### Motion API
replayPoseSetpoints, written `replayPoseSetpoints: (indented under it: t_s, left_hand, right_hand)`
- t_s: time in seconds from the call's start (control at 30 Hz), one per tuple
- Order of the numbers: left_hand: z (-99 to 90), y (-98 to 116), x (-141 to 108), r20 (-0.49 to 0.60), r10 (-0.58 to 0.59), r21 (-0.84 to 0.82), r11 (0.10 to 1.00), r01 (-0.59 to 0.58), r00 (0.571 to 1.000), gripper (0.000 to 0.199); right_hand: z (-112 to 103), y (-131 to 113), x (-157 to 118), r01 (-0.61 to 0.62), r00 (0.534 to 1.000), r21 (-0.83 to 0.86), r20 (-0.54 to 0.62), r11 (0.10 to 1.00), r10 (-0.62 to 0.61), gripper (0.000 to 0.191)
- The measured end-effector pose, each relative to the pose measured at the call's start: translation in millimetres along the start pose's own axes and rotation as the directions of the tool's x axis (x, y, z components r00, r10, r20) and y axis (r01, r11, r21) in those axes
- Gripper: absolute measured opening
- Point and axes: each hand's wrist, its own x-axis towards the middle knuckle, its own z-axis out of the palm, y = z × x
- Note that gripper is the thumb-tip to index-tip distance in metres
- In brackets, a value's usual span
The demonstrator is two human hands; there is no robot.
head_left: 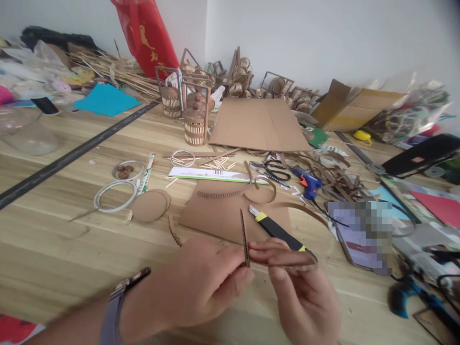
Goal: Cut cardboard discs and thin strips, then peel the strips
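My left hand [201, 282], with a watch on its wrist, pinches a narrow corrugated cardboard strip [244, 230] between thumb and forefinger, its far end pointing away from me. Close beside it, my right hand [305, 292] is closed on a thin piece of cardboard [296, 268], seen edge-on between thumb and fingers. I cannot tell whether both hands hold one bent strip or two pieces. Just beyond the right fingers a black and yellow utility knife [276, 230] lies with its blade out, partly over a brown cardboard sheet [208, 215]. A curled corrugated strip [226, 193] rests there too.
Left of the sheet are cardboard discs [149, 206] and tape rolls [115, 196]. Scissors [275, 170], a blue glue gun [307, 183] and a phone [354, 239] lie to the right. Small lidded baskets [195, 127] and a large cardboard sheet [257, 122] stand behind.
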Motion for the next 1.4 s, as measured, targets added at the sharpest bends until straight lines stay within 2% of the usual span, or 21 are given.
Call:
replayPoseSetpoints:
  t_s: [0.07,0.17,0.27,0.37,0.57,0.7,0.8,0.93,1.07,1.2,1.4]
  left_hand:
    - [4.8,0,-1,-0.031,-0.066,0.026,0.997,0.067,0.997,0.043]
    - [11.7,2,-2,-0.057,-0.120,0.088,0.988,0.125,0.991,0.047]
    - [14.4,5,-2,-0.067,-0.113,0.141,0.982,0.122,0.991,0.047]
    - [13.4,6,-3,-0.056,-0.105,0.187,0.976,0.114,0.993,0.046]
    - [5.2,4,-4,0.008,0.009,0.205,0.979,-0.011,1.000,0.043]
    - [0.4,2,-1,-0.011,0.035,0.123,0.992,-0.033,0.999,0.041]
    - [2.7,0,1,-0.043,-0.023,0.038,0.999,0.025,0.999,0.042]
    - [10.9,-1,-1,-0.057,-0.133,0.060,0.989,0.136,0.989,0.048]
    - [15.3,0,-4,-0.062,-0.109,0.096,0.989,0.115,0.992,0.045]
    - [14.2,2,-2,-0.107,-0.047,0.132,0.989,0.061,0.993,0.044]
    - [7.4,1,-2,-0.083,0.053,0.146,0.988,-0.040,0.995,0.046]
  right_hand:
    - [0,1,-2,0.088,0.996,-0.084,0.031,0.993,-0.086,0.006]
    - [0,2,-4,0.188,0.981,-0.207,0.086,0.960,-0.173,0.017]
    - [0,3,-5,0.210,0.977,-0.289,0.093,0.934,-0.191,0.024]
    - [0,3,-6,0.207,0.978,-0.317,0.100,0.925,-0.185,0.023]
    - [1,0,-6,0.054,0.998,-0.172,-0.003,0.984,-0.055,0.009]
    - [1,-1,-5,-0.014,0.999,-0.064,-0.039,0.998,0.011,0.014]
    - [1,0,-5,0.049,0.999,-0.097,-0.010,0.994,-0.051,0.008]
    - [1,3,-6,0.186,0.982,-0.213,0.070,0.959,-0.175,0.015]
    - [1,5,-8,0.211,0.977,-0.280,0.063,0.937,-0.202,0.021]
    - [3,2,-11,0.153,0.988,-0.232,0.026,0.961,-0.151,0.023]
    - [2,-3,-7,-0.005,0.999,-0.042,-0.036,0.999,0.004,0.005]
